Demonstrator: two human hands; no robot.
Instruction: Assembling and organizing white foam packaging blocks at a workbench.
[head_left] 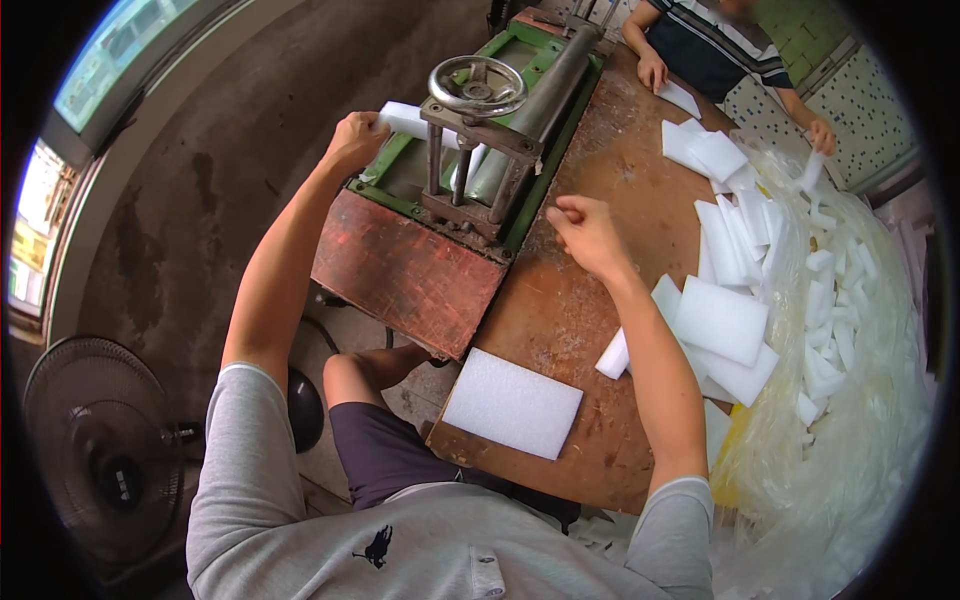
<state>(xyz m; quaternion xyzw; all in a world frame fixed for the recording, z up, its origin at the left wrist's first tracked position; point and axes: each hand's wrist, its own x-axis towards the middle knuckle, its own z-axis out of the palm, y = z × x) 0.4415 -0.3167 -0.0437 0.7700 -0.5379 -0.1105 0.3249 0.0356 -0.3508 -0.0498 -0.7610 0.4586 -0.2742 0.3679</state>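
Observation:
My left hand (357,143) grips the left end of a white foam piece (402,119), whose other end reaches in by the posts of a green-framed roller machine (530,205). A shiny metal handwheel (478,85) tops the machine and hides part of what lies below. Over the brown table, just right of the machine, my right hand (592,237) is loosely closed, and nothing shows in its fingers. A flat white foam sheet (512,404) lies at the table's near edge.
Several foam sheets (722,318) are heaped on the table's right side, beside a large clear plastic bag (800,480) of foam pieces. Across the table a co-worker's hand (653,73) touches foam; their other hand (822,137) is by the bag. A fan (105,450) stands at left.

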